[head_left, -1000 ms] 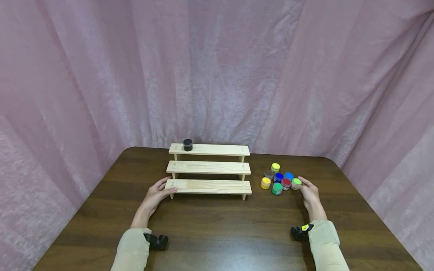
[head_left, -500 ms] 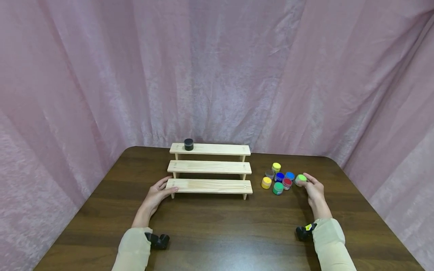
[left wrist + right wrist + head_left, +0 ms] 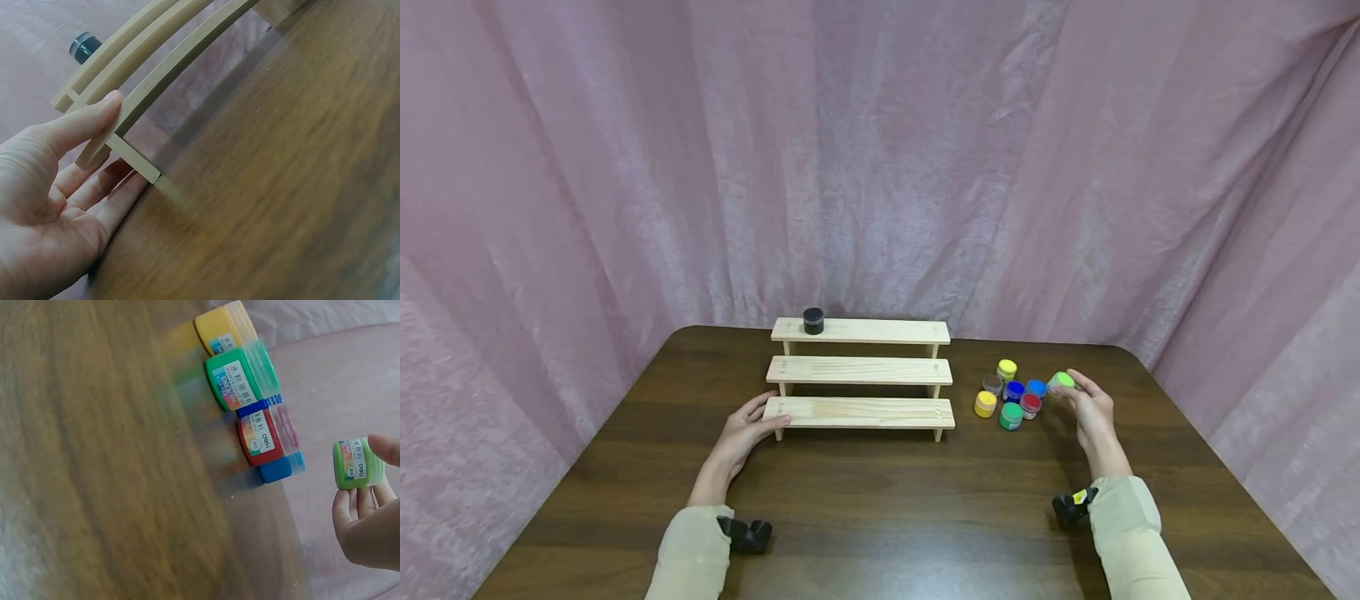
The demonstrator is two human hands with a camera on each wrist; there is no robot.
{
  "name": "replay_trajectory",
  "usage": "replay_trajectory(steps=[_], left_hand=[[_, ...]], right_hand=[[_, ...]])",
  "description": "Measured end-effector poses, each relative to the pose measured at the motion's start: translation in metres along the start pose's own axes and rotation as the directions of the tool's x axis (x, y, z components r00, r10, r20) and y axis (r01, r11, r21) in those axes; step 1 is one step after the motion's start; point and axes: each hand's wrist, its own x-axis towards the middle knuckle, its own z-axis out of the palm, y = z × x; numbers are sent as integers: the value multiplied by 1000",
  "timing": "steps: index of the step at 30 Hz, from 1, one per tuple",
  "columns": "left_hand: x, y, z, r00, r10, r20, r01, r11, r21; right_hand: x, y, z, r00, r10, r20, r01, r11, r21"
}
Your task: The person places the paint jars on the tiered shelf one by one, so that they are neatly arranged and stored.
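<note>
A three-step wooden display stand [image 3: 859, 412] stands at the table's back, left of centre. My left hand [image 3: 742, 433] grips the left end of its lowest step, thumb on top and fingers below, as the left wrist view shows. On the top step, near its left end, sits a black paint jar [image 3: 813, 321]. My right hand [image 3: 1092, 414] pinches a light green paint jar [image 3: 351, 464] between thumb and fingers. The right wrist view has that jar raised off the table, beside the other jars.
Several paint jars cluster right of the stand: a green jar [image 3: 1011, 416], a red jar [image 3: 1031, 406], an orange-yellow jar [image 3: 985, 404], a brown jar [image 3: 992, 384], a yellow jar [image 3: 1007, 370] and two blue ones. A pink curtain [image 3: 895, 167] hangs behind the table [image 3: 880, 517].
My right hand has lifted the light green jar from beside the cluster, moving it up and slightly away from the other jars. My left hand has kept its grip on the stand.
</note>
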Motion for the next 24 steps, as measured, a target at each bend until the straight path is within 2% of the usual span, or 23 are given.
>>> replay_trajectory(steps=[5,12,20,24], left_hand=[[-1,-1,-1,999,46,15,-46,999,-3],[1,0,-3,999,-41,-1,41,999,4],[0,2,-2,999,-39,5,39,999,-1],[-1,2,-1,999,-40,4,40,999,-1]], right_hand=[[1,-4,3,1000,1,-19,-1,1000,-8],[0,-12,9,1000,-15,-16,15,1000,3],[-2,-20,13,1000,23,1,-23,1000,7],[-2,-24,16,1000,10,7,-10,1000,2]])
